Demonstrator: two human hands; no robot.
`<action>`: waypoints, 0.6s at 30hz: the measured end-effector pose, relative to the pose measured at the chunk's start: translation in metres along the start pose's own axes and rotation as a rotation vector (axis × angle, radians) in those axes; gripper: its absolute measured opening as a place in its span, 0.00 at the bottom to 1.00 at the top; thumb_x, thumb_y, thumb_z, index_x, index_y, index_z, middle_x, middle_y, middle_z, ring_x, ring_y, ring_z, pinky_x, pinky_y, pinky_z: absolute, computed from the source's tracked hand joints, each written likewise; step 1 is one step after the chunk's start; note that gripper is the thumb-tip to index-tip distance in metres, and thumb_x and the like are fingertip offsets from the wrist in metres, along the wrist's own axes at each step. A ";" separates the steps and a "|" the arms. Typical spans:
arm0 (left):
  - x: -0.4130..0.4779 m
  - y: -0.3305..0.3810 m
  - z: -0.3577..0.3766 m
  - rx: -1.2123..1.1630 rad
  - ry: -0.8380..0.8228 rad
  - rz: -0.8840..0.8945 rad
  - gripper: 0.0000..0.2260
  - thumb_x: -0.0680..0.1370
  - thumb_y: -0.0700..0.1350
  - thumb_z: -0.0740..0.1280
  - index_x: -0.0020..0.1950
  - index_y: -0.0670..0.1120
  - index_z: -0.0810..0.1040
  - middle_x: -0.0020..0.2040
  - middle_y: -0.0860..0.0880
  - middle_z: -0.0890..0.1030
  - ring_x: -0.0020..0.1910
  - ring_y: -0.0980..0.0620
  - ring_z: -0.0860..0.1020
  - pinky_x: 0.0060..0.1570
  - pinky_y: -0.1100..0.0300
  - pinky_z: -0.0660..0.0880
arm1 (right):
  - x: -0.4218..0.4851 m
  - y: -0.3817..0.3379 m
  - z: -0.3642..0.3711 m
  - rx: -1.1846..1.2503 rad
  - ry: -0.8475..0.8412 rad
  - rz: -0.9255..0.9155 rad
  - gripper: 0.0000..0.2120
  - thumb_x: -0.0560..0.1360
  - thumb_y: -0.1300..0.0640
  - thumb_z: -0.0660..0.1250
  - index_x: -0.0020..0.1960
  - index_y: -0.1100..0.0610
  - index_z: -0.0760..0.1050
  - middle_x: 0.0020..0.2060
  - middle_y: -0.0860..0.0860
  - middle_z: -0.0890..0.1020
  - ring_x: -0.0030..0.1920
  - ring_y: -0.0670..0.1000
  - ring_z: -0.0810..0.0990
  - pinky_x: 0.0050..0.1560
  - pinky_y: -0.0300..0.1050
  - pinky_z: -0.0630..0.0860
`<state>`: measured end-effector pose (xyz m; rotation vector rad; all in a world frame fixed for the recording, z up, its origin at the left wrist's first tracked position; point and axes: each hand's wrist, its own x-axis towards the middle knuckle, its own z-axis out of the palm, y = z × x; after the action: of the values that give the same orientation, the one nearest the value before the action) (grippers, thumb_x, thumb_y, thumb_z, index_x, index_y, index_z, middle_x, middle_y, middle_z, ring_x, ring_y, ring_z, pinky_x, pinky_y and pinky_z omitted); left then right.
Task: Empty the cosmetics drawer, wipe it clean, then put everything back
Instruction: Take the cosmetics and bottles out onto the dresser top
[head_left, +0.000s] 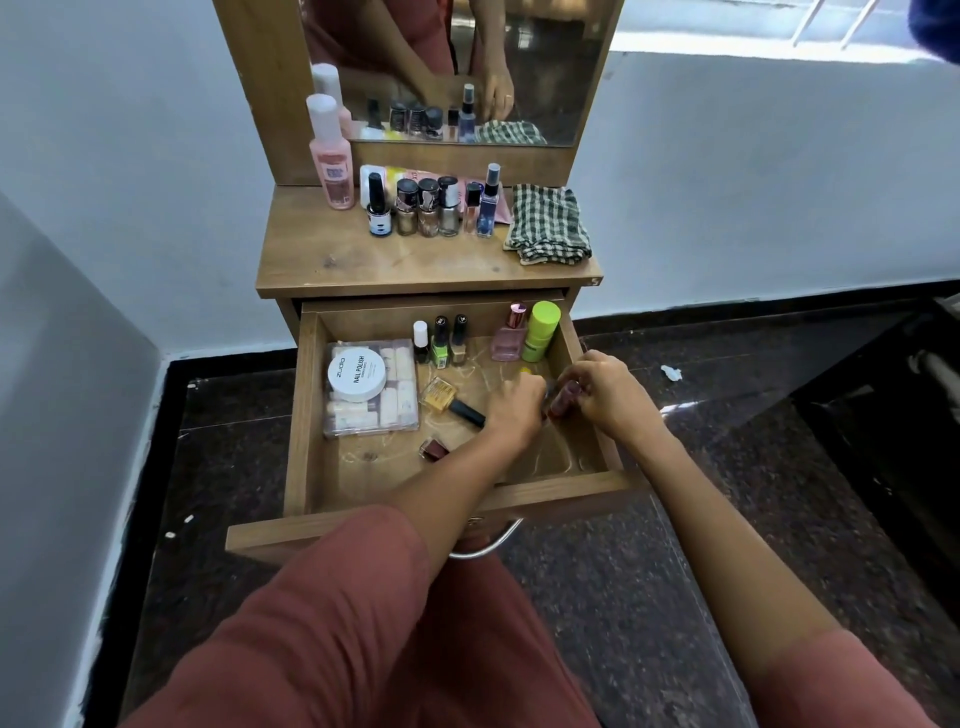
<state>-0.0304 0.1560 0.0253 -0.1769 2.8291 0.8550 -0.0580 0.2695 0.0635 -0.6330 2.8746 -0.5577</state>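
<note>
Wooden drawer (304, 415) judged part-emptied: several bottles (428, 208) stand on desk (363, 260), more lie inside; wiping pending, cloth (548, 223) folded. Right hand (608, 395) pinches red bottle (563, 399); left hand (514, 410) curled beside it, grip indeterminate.

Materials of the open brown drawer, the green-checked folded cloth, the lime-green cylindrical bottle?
Open brown drawer: looks like wood or wood-grain laminate board, matte; grain visible. Green-checked folded cloth: woven fabric, soft folds. Lime-green cylindrical bottle: probably opaque plastic, slight sheen.
</note>
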 end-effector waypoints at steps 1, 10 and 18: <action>0.001 0.000 0.001 0.013 -0.004 -0.009 0.06 0.76 0.37 0.64 0.53 0.40 0.75 0.53 0.38 0.77 0.55 0.39 0.76 0.48 0.49 0.75 | 0.000 0.000 0.000 0.003 0.000 -0.003 0.08 0.73 0.65 0.64 0.50 0.60 0.80 0.51 0.56 0.77 0.54 0.55 0.74 0.53 0.54 0.77; 0.003 -0.001 -0.006 -0.118 0.038 -0.124 0.08 0.75 0.41 0.65 0.51 0.38 0.75 0.50 0.37 0.78 0.52 0.39 0.77 0.40 0.54 0.69 | 0.000 0.001 0.000 0.005 -0.001 0.009 0.09 0.72 0.65 0.65 0.52 0.61 0.79 0.52 0.56 0.77 0.55 0.56 0.74 0.53 0.55 0.76; 0.001 -0.008 -0.032 -0.344 0.109 -0.121 0.12 0.71 0.39 0.70 0.54 0.41 0.75 0.49 0.44 0.79 0.42 0.50 0.75 0.32 0.63 0.68 | 0.001 -0.011 -0.015 0.056 0.053 -0.021 0.11 0.72 0.66 0.66 0.52 0.60 0.80 0.49 0.57 0.77 0.49 0.56 0.78 0.51 0.54 0.78</action>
<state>-0.0348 0.1310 0.0471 -0.4484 2.7089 1.3337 -0.0580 0.2650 0.0810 -0.6496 2.8933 -0.6653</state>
